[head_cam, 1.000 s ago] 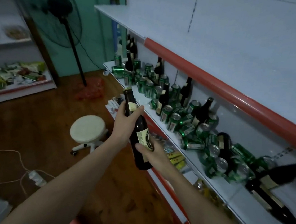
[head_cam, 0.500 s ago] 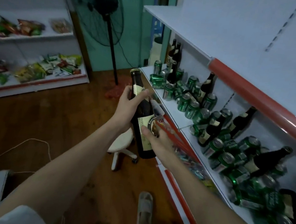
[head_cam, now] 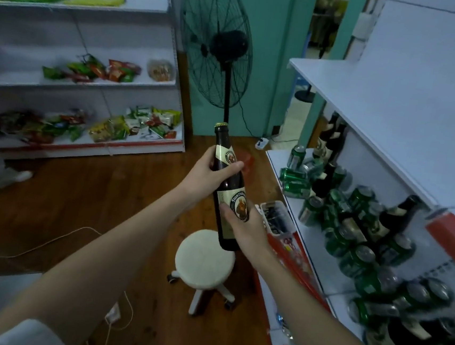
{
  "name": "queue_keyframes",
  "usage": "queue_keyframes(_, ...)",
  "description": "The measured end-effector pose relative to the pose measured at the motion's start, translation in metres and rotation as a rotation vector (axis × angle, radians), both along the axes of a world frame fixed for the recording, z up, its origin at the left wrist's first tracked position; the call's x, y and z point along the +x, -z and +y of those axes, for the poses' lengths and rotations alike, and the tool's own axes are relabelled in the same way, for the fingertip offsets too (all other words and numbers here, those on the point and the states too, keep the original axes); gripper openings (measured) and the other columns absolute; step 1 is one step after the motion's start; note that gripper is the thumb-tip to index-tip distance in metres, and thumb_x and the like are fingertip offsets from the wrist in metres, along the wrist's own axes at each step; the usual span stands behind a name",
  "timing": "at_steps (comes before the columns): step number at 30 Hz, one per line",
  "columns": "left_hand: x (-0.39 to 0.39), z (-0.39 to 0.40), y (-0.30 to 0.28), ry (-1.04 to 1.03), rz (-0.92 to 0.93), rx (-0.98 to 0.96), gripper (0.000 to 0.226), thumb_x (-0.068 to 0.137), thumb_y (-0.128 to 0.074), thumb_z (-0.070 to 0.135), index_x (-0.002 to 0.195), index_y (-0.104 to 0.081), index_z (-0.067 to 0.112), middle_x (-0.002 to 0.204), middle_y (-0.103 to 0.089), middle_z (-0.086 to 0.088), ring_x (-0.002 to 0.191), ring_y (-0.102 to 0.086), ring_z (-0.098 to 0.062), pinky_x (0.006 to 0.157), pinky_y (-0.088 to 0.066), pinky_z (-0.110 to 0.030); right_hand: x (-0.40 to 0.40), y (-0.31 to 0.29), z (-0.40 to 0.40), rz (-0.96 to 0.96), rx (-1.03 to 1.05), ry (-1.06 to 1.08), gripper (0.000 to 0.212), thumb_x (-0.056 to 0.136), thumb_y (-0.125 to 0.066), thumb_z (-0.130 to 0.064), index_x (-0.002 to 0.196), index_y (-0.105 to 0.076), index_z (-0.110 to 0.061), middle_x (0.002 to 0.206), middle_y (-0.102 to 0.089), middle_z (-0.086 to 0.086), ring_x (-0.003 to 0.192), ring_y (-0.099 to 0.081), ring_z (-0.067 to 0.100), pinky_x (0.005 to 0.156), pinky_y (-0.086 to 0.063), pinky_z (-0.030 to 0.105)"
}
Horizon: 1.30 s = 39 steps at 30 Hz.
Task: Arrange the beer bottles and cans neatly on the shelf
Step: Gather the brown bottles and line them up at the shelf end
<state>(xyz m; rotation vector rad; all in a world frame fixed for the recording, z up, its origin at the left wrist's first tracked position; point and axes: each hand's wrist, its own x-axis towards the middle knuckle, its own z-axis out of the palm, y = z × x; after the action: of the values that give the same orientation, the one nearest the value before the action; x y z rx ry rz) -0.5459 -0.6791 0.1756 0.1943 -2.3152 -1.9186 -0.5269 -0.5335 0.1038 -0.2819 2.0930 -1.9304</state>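
I hold a dark brown beer bottle [head_cam: 226, 182] with a gold cap and a cream label, nearly upright, in front of me over the floor. My left hand [head_cam: 206, 174] grips its neck and shoulder. My right hand [head_cam: 246, 229] wraps its lower body and label. To the right, the white shelf [head_cam: 280, 156] carries a jumble of green cans [head_cam: 295, 180] and dark bottles [head_cam: 394, 216], some upright, some lying on their sides. The held bottle is to the left of the shelf's front edge and apart from it.
A white round stool [head_cam: 204, 256] stands on the wooden floor right under the bottle. A black standing fan [head_cam: 218, 52] is behind it. A snack shelf [head_cam: 90, 81] fills the left wall. A white shelf board [head_cam: 368, 83] overhangs the cans. Cables lie on the floor.
The view has swung left, away from the beer shelf, so the fan and snack shelf are now central. Both hands keep the same hold on the bottle, now more upright.
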Motion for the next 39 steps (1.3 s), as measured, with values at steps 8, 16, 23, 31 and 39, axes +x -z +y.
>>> queue_keyframes(8,-0.081,-0.082,0.005,-0.049,0.079,0.003,0.035,0.087,-0.073,0.038,0.115,-0.059,0.023,0.105,-0.07,0.003,0.096,-0.069,-0.011,0.09,-0.058,-0.04,-0.089,0.004,-0.08,0.037,0.064,-0.013,0.054,0.066,-0.072,-0.067,0.11,-0.055,-0.04,0.095,-0.07,-0.023,0.086,-0.066,-0.007,0.065,-0.05,0.013)
queue_keyframes(16,-0.165,-0.234,0.019,-0.099,0.061,0.031,0.049,0.078,-0.079,0.049,0.111,-0.052,0.025,0.11,-0.065,0.007,0.096,-0.064,0.0,0.081,-0.053,-0.023,-0.174,0.005,-0.223,-0.039,0.074,-0.089,0.047,0.078,-0.076,-0.053,0.113,-0.047,-0.045,0.106,-0.066,-0.022,0.089,-0.062,-0.015,0.064,-0.048,0.004)
queue_keyframes(23,-0.238,-0.337,-0.002,0.046,0.081,0.123,0.052,0.067,-0.08,0.05,0.104,-0.055,0.023,0.103,-0.072,0.0,0.096,-0.071,-0.018,0.081,-0.059,-0.036,-0.236,-0.013,-0.312,-0.155,-0.006,-0.108,0.051,0.071,-0.071,-0.071,0.116,-0.054,-0.052,0.11,-0.069,-0.029,0.103,-0.065,-0.007,0.075,-0.051,0.008)
queue_keyframes(31,-0.337,-0.379,-0.001,0.186,0.08,0.156,0.035,0.083,-0.078,0.028,0.107,-0.055,0.019,0.108,-0.071,-0.01,0.1,-0.07,-0.026,0.085,-0.059,-0.039,-0.324,-0.02,-0.353,-0.141,-0.003,-0.05,0.042,0.08,-0.072,-0.057,0.118,-0.058,-0.048,0.117,-0.07,-0.021,0.108,-0.065,-0.001,0.081,-0.052,0.012)
queue_keyframes(39,-0.472,-0.369,0.007,0.463,0.048,0.067,0.025,0.087,-0.075,0.024,0.104,-0.057,0.021,0.113,-0.069,-0.008,0.11,-0.065,-0.029,0.091,-0.055,-0.043,-0.431,0.0,-0.349,-0.092,-0.041,0.109,0.059,0.071,-0.079,-0.058,0.124,-0.055,-0.045,0.119,-0.068,-0.022,0.111,-0.064,0.0,0.083,-0.053,0.017)
